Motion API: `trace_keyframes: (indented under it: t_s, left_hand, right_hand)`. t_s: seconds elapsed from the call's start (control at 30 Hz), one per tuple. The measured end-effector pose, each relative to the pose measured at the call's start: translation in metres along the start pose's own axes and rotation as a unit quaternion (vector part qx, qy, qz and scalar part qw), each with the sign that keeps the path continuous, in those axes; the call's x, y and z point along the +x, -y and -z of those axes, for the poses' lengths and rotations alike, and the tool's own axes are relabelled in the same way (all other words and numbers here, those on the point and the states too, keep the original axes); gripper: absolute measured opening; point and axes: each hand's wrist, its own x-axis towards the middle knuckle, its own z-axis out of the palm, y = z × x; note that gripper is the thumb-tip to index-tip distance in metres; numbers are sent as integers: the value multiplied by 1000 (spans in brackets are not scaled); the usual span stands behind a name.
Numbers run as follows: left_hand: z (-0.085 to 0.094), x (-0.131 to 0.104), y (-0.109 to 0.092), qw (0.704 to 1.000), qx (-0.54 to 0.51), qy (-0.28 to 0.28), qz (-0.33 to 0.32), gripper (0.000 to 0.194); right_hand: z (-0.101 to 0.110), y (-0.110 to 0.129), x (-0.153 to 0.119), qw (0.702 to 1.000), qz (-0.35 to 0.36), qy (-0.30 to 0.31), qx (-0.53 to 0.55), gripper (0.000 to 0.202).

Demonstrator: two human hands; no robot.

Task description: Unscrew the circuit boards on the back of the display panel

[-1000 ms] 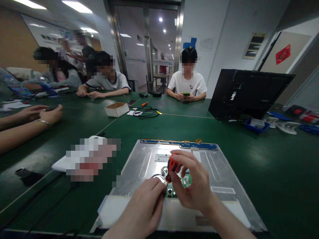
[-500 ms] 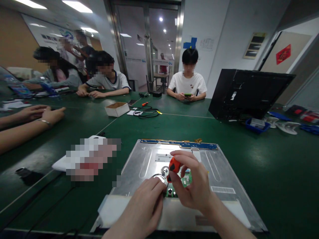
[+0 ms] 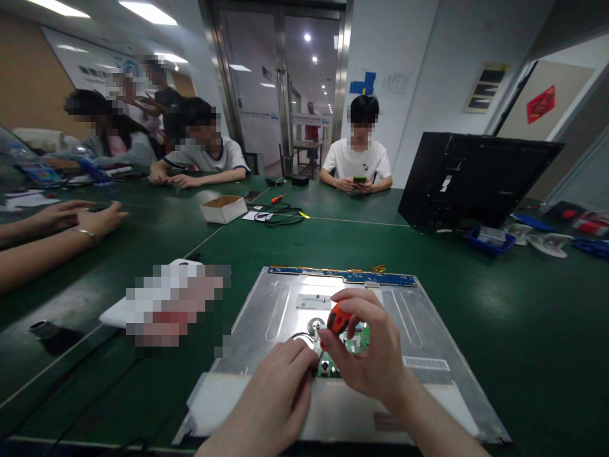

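In front of me a silver metal display panel (image 3: pixel 438 333) lies flat on the green table, its back facing up. My right hand (image 3: pixel 378 355) pinches the orange-and-black handle of a screwdriver (image 3: pixel 338 319), which leans over a small green circuit board (image 3: pixel 364 339) near the panel's middle. The thin shaft slants down toward my left fingertips. My left hand (image 3: pixel 278 377) rests on the panel at the board's left edge, fingers bent together; what they pinch is hidden. A blue circuit strip (image 3: pixel 380 278) runs along the panel's far edge.
A black monitor casing (image 3: pixel 476 181) stands at the right, beside a blue tray (image 3: pixel 492 244). An open white box (image 3: pixel 223 209) and a black cable (image 3: pixel 285 220) lie farther off. Leftward are a white packet (image 3: pixel 118 312) and another person's forearms (image 3: pixel 42 244). Several people sit around the table.
The screwdriver handle has turned and tilted slightly to the right in my right fingers. My left hand stays in place on the panel.
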Motion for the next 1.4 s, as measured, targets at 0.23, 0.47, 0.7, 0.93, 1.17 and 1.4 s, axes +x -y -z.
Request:
trace_keyframes:
  t_s: [0.23,0.47,0.7,0.93,1.17,1.4]
  left_hand:
    - [0,1,-1,1000,-2,-6,-3,26]
    - [0,2,-1,1000,5,-9,-15,23]
    - [-1,1,0,1000,10,-11,-10,22]
    - [-2,0,1,1000,9,4,-1,22]
    - [-2,0,1,1000,3,2,-4,22]
    - [-1,0,1,1000,2,-15,-9,27]
  right_hand:
    - [4,3,0,999,6,42,10,40]
    - [1,0,-3,1000,1,16,4,42]
    - [1,4,-4,1000,-8,16,-8,41]
    - [3,3,-3,999,-11,33,16,45]
    - [2,1,-2,1000,-9,21,5,42]
    - [0,1,0,1000,-4,-1,-25,31]
